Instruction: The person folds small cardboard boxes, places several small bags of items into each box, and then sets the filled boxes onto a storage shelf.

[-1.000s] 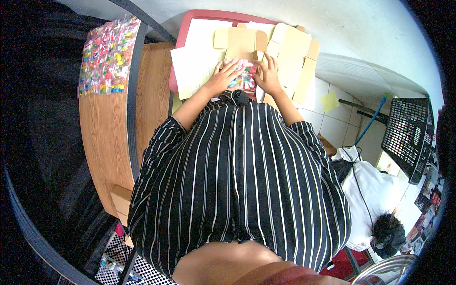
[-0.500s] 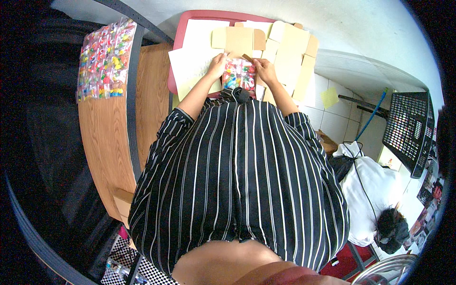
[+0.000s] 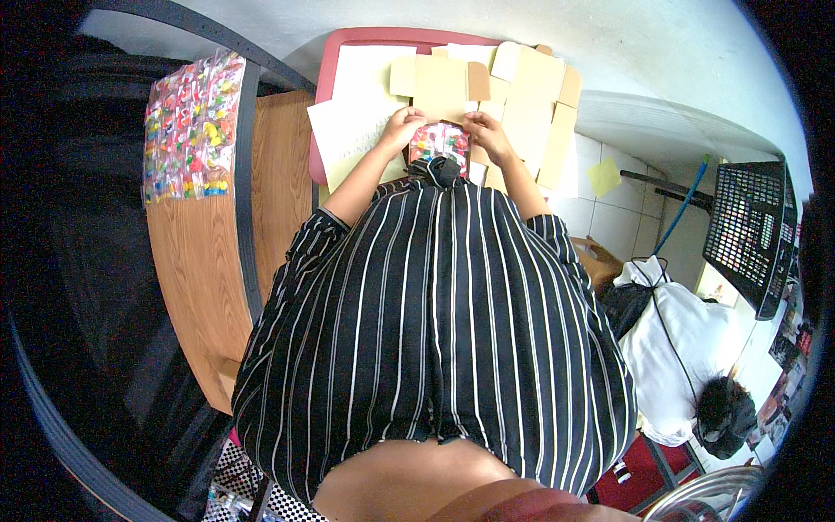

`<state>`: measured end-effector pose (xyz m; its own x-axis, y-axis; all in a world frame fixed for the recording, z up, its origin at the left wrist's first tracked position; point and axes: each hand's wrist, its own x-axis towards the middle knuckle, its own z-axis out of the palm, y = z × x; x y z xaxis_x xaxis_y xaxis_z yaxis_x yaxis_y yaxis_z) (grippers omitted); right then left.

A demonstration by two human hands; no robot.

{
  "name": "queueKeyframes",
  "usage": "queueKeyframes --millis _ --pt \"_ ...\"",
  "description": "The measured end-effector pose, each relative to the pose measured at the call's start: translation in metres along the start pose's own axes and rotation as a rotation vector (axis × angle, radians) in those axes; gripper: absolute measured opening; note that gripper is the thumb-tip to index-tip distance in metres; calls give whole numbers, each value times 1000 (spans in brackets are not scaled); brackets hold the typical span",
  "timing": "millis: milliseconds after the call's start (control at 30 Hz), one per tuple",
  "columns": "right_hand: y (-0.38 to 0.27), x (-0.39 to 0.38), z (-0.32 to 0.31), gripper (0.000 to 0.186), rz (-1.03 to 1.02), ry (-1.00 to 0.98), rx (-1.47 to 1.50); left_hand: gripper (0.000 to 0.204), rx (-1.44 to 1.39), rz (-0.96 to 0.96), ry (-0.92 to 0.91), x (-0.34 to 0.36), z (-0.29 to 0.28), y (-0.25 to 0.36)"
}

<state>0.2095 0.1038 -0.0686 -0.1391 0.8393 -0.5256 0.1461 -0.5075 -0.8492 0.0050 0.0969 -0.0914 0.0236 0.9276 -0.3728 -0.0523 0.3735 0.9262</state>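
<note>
A small cardboard box [image 3: 440,87] lies open in front of me, its tan lid with side flaps laid back away from me. Inside it are small clear packets of colourful pieces [image 3: 439,139]. My left hand [image 3: 403,130] is closed with its fingertips on the box's left far corner, where lid and body meet. At the opposite corner my right hand [image 3: 487,134] pinches the box's edge. The near end of the box is hidden by a dark knotted cloth tie [image 3: 437,170] at my waist.
Beneath the box is a red-rimmed board [image 3: 327,65] with white paper [image 3: 370,74]. Flattened cardboard blanks [image 3: 529,91] lie to its right. At left, a wooden shelf [image 3: 196,261] carries many similar packets [image 3: 193,126]. A black plastic basket [image 3: 750,235] hangs at right.
The brown side flap by my right fingers no longer stands up. My left hand has shifted slightly right and both hands now sit at the lid's fold, a little nearer me.
</note>
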Motion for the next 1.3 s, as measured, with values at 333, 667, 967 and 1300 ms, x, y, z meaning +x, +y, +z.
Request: queueKeyframes --millis 333,667,967,1300 --pt "4 -18 3 27 -154 118 181 26 56 108 -67 -10 -13 4" --pt "-21 -40 -3 18 -646 311 -563 35 -182 -4 51 -19 -27 10" --pt "-64 -65 2 37 -327 88 -716 42 672 204 -32 -62 -14 80" --pt "-44 -84 16 35 -421 125 -631 52 718 360 -53 -80 -5 59"
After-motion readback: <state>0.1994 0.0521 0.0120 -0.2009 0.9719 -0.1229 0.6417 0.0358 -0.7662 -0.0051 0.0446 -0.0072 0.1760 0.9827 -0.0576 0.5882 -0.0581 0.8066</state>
